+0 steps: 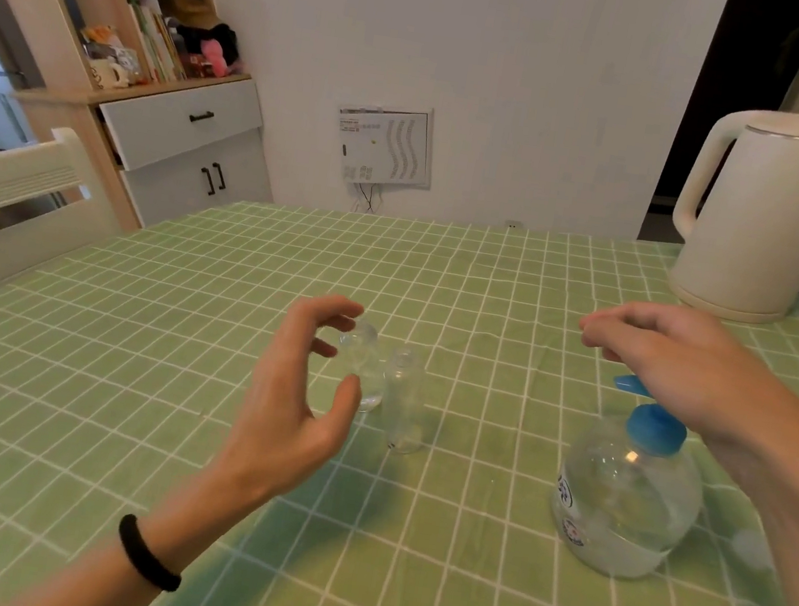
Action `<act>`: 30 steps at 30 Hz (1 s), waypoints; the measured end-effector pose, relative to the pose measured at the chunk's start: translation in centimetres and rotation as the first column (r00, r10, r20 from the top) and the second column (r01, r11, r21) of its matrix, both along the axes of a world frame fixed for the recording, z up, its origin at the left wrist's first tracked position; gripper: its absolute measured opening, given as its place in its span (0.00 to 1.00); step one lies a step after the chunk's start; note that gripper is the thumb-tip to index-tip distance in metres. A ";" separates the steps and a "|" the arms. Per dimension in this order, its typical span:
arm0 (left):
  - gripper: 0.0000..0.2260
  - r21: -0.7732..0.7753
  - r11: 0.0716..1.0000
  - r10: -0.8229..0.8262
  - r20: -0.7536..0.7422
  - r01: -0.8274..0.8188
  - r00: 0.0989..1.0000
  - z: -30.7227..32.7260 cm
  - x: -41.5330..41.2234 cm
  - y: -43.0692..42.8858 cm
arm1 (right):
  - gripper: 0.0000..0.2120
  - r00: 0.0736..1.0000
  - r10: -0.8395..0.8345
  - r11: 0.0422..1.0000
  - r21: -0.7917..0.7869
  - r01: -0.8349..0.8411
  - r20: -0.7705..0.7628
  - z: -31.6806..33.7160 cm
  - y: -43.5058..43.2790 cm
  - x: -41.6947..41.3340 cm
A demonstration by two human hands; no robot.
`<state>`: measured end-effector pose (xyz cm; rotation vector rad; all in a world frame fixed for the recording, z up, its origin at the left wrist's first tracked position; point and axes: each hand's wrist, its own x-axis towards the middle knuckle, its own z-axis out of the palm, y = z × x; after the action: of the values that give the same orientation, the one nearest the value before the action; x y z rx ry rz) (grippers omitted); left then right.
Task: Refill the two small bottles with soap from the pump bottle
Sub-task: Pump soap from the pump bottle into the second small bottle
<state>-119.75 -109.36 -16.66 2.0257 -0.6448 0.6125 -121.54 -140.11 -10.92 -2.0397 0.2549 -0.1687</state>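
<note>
Item 1: two small clear plastic bottles, the left small bottle (362,367) and the right small bottle (403,406). Both stand upright, just beside each other, mid-desk (121,366) on green checked cloth.

Item 2: round clear pump bottle with blue pump head (625,509). It is upright, part-filled, and well apart to the right. The nozzle points left, likely so a bottle can go under it.

Item 3: left hand (292,390). The fingers (335,306) are apart and curved, cupped beside the left small bottle, seemingly to lift it. Contact cannot be told.

Item 4: right hand (676,362). It hovers over the pump head with fingers loosely curled and holding nothing, probably placed for pressing.

Item 5: white electric kettle (769,216), at the far right corner.
</note>
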 end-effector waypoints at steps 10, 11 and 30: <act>0.35 0.109 0.990 -0.079 -0.135 0.094 0.988 -1.9 -1.5 -3.2 | 0.07 1.000 0.001 1.000 -0.006 -0.001 0.000 0.0 -0.1 -0.2; 0.35 0.107 0.990 -0.077 -0.136 0.091 0.988 -2.1 -1.6 -3.3 | 0.07 1.000 -0.001 1.000 -0.006 0.001 -0.002 0.0 0.0 -0.2; 0.22 -0.046 0.982 -0.187 -0.323 0.181 0.928 -1.5 -0.4 -6.5 | 0.10 1.000 -0.012 0.999 -0.034 0.012 -0.011 0.3 0.1 -0.3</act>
<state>-120.17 -115.90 -18.20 1.9643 -0.6170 0.1628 -121.87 -139.98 -10.57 -2.0732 0.2733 -0.1702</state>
